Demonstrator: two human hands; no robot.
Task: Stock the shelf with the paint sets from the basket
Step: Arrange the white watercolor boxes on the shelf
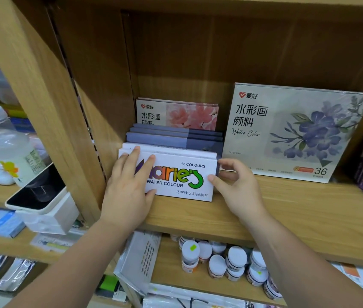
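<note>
1. Head view, hands: my left hand lies flat with straight fingers on the left face of the white box, pressing it back. My right hand pinches the box's right end, thumb on the front and fingers curled round the top corner.
2. Where the box is: it stands on edge near the front of the shelf, front of a row. A second white box is just behind it, then blue sets and a pink set at the far end.
3. Risk, tipping: the box leans back on the row. If I let go with both hands at once, I judge it could fall forward off the near lip onto the jars below.
4. Risk, pushing: too hard a shove could ride the row up or skew the blue sets, which already sit stepped.
5. Risk, right side: the big 36 set leans just beside the row. My right knuckles are near its lower left corner, and a careless pull-out could knock it over.
6. Edges: the upright closes the left side, close to the box's left end, so my left hand has little room there.
7. Open room: bare board lies near me in front of the 36 set, so I would draw both hands straight back that way. The basket I cannot place for sure.
</note>
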